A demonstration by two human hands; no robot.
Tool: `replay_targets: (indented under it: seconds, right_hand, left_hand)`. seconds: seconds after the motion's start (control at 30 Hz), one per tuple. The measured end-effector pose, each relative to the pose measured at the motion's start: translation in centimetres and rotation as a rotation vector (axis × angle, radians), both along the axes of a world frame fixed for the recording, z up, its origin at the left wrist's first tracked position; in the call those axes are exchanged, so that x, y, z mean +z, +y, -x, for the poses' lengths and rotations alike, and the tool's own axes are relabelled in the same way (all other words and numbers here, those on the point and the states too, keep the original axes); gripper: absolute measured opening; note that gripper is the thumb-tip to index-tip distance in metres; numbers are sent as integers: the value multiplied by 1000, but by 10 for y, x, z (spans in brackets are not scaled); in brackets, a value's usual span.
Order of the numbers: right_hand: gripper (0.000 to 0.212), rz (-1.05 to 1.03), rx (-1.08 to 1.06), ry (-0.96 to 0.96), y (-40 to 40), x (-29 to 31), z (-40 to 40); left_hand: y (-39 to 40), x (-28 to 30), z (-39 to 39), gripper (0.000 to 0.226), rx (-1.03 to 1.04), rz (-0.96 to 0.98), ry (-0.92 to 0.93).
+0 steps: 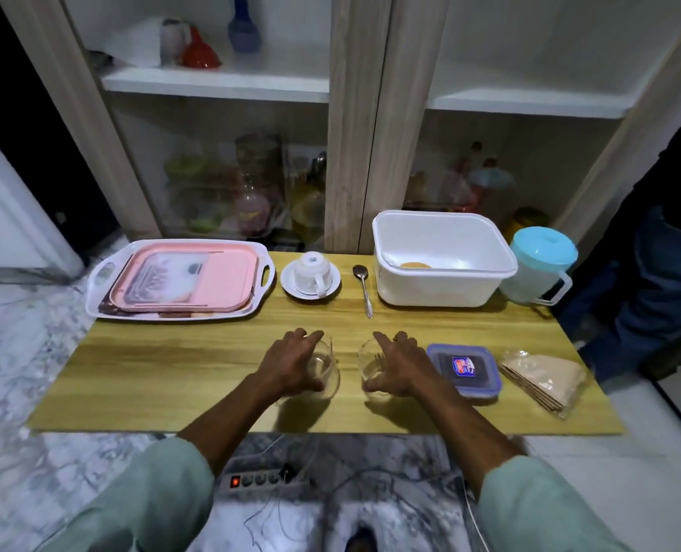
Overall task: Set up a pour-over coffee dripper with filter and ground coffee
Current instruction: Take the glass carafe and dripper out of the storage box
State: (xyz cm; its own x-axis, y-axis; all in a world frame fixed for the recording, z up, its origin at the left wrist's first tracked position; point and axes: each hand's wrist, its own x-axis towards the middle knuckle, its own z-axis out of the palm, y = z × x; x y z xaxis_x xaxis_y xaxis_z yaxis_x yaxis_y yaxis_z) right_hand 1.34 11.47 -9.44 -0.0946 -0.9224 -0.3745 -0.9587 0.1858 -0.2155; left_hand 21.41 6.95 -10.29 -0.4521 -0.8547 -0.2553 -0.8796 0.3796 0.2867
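Two clear glass pieces sit near the front middle of the wooden table (171,372). My left hand (291,364) wraps the left glass piece (327,372); my right hand (398,368) wraps the right glass piece (368,364). Which one is the dripper I cannot tell. To the right lies a blue-lidded container (464,370) with dark contents. A bag of brown paper filters (542,378) lies beyond it. A metal spoon (365,288) rests farther back.
A white tray (100,300) with a pink board stands back left. An upturned white cup on a saucer (311,274), a white tub (442,258) and a blue-lidded jug (538,264) line the back. Another person's leg (649,280) stands at the right. A power strip (263,480) lies on the floor.
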Motion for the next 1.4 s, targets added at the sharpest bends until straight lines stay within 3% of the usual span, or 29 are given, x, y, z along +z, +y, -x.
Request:
replay_targets:
  seconds: [0.3,0.43,0.53,0.6,0.73,0.87,0.93,1.07,1.27,1.4]
  right_hand:
    - [109,-38,3,-42,1,-1,6]
    - [80,161,-56,-88,-10,19,23]
    - [64,377,-79,-27,-28,40,51]
    - [60,410,-78,20,-45,54,74]
    - [54,357,-50,90,-83,67,122]
    - [67,91,-8,-8,-118,69,162]
    - [65,-24,61,-24,-136,68,178]
    - [39,-49,255,-48,-161,67,195]
    - [31,-102,370,-174,-173,63,210]
    - [29,-147,374,-273,-180,61,217]
  left_hand:
    - [-8,0,7,106,-36,-65,-33]
    - [-20,19,14,109,-95,-86,-70]
    - [-39,40,30,97,-119,-12,4]
    - [-54,54,47,87,-103,55,80]
    - [-91,75,94,68,-86,164,199]
    - [-134,82,151,64,-93,185,210]
    - [-159,78,183,63,-100,183,168]
    - [-201,53,236,70,-130,154,22]
    - [-232,-1,284,101,-344,-57,-346]
    - [-232,-23,302,91,-426,-136,-426]
